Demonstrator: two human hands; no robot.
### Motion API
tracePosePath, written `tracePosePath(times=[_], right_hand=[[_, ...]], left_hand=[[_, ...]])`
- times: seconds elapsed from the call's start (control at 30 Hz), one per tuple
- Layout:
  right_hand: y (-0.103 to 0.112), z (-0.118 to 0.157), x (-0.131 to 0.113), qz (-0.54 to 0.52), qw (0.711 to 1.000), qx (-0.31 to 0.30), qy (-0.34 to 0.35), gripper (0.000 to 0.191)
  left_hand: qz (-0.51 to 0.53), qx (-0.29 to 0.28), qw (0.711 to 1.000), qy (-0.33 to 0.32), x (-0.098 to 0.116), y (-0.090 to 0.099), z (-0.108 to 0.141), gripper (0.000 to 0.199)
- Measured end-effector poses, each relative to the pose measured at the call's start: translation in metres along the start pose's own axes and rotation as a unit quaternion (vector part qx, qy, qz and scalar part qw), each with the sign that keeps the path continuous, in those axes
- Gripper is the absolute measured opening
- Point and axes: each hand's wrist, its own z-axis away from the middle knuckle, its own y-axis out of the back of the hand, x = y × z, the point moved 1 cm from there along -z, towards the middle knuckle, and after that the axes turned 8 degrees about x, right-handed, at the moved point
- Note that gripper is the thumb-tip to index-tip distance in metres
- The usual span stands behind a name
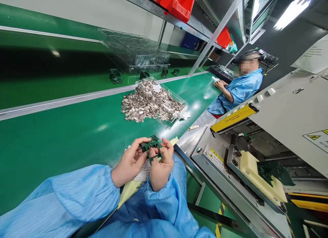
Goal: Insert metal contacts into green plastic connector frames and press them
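Green circuit board (151, 148) pinched between left hand (130, 162), right hand (161, 165).

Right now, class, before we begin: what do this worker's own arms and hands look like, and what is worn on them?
The left sleeve and right sleeve are loose, light blue and faintly striped, gathered into elastic cuffs at the wrists. The left hand and right hand are bare, with no gloves.
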Motion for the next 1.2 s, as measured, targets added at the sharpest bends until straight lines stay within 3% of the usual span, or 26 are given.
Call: tracePosePath(times=[0.17, 0.3, 0.37, 0.47, 0.53, 0.6, 0.7, 0.77, 0.83, 0.9, 0.93, 1.0, 1.07, 1.1, 1.13, 1.2], right_hand=[[-0.002, 0.002, 0.002, -0.090, 0.994, -0.012, -0.067, 0.018], [0.009, -0.004, 0.007, -0.181, 0.972, -0.083, -0.126, 0.035], [0.022, -0.011, 0.003, -0.169, 0.971, -0.141, -0.091, 0.047], [0.051, -0.024, -0.012, -0.122, 0.965, -0.230, 0.032, 0.067], [0.078, -0.032, -0.024, -0.100, 0.956, -0.259, 0.099, 0.067], [0.111, -0.038, -0.032, -0.096, 0.954, -0.255, 0.122, 0.064], [0.176, -0.041, -0.028, -0.088, 0.973, -0.189, 0.097, 0.066], [0.229, -0.038, -0.017, -0.075, 0.992, -0.072, 0.075, 0.069], [0.284, -0.034, -0.004, -0.055, 0.988, 0.117, 0.080, 0.068], [0.333, -0.030, 0.008, -0.024, 0.948, 0.301, 0.101, 0.066], [0.353, -0.030, 0.013, -0.007, 0.925, 0.364, 0.105, 0.066], [0.383, -0.036, 0.020, 0.022, 0.901, 0.422, 0.094, 0.066], [0.399, -0.048, 0.022, 0.048, 0.903, 0.419, 0.086, 0.066], [0.403, -0.056, 0.023, 0.060, 0.906, 0.409, 0.089, 0.066], [0.404, -0.065, 0.023, 0.071, 0.910, 0.397, 0.094, 0.066], [0.401, -0.086, 0.022, 0.096, 0.925, 0.352, 0.106, 0.068]], left_hand=[[-0.016, -0.009, 1.000, -0.011, 0.002, 0.001, 0.001, 0.030], [-0.024, -0.029, 0.999, -0.003, 0.010, 0.005, -0.002, 0.030], [-0.040, -0.039, 0.998, 0.013, 0.018, 0.008, -0.002, 0.032], [-0.113, -0.078, 0.990, 0.023, 0.035, 0.008, 0.003, 0.033], [-0.167, -0.137, 0.976, 0.013, 0.049, 0.002, 0.005, 0.035], [-0.181, -0.214, 0.960, 0.011, 0.063, -0.014, -0.001, 0.041], [-0.144, -0.357, 0.923, 0.007, 0.080, -0.065, -0.030, 0.055], [-0.146, -0.426, 0.892, -0.046, 0.089, -0.121, -0.054, 0.054], [-0.168, -0.419, 0.882, -0.137, 0.094, -0.188, -0.073, 0.049], [-0.167, -0.392, 0.881, -0.207, 0.094, -0.257, -0.083, 0.060], [-0.166, -0.391, 0.879, -0.214, 0.091, -0.289, -0.085, 0.070], [-0.158, -0.393, 0.883, -0.202, 0.084, -0.342, -0.086, 0.084], [-0.146, -0.394, 0.890, -0.179, 0.079, -0.374, -0.085, 0.082], [-0.138, -0.392, 0.894, -0.169, 0.078, -0.382, -0.085, 0.078], [-0.130, -0.388, 0.898, -0.161, 0.078, -0.383, -0.086, 0.074], [-0.108, -0.377, 0.907, -0.152, 0.081, -0.367, -0.089, 0.069]])
